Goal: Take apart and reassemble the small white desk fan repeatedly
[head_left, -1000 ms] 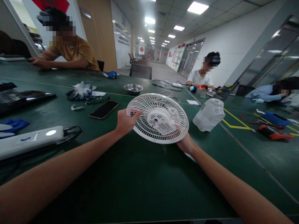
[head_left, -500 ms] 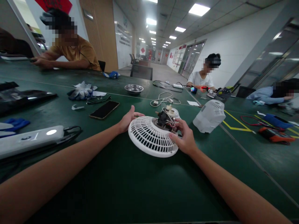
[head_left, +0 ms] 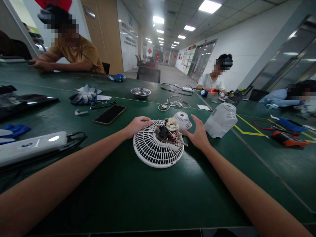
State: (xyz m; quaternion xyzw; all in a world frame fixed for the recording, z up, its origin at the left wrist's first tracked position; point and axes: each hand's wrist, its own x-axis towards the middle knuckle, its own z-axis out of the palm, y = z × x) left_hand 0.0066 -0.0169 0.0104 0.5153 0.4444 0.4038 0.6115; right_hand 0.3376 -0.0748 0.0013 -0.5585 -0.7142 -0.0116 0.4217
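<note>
A round white fan grille (head_left: pixel 150 149) lies on the green table with its ribs facing up. At its centre sits an exposed fan motor (head_left: pixel 170 130) with wires. My left hand (head_left: pixel 138 126) rests extended fingers on the grille's left rim, not gripping it. Just behind the motor stands a small white vented motor cover (head_left: pixel 182 120). Beside that cover is my right hand (head_left: pixel 199 135), open, thumb and fingers spread; whether the thumb touches the cover I cannot tell. Farther right stands a larger white plastic housing (head_left: pixel 221 120).
Left of the grille lie a phone (head_left: pixel 109 115), a white device (head_left: pixel 33 148) and gloves (head_left: pixel 85 94). Behind are a metal bowl (head_left: pixel 140 92) and a white cable (head_left: pixel 170 104). An orange multimeter (head_left: pixel 290 140) lies right. Several people sit around the table.
The grille was held tilted up, motor side away, then lowered flat onto the table with the motor upward. My right hand has let go of it and shifted beside the small cover.
</note>
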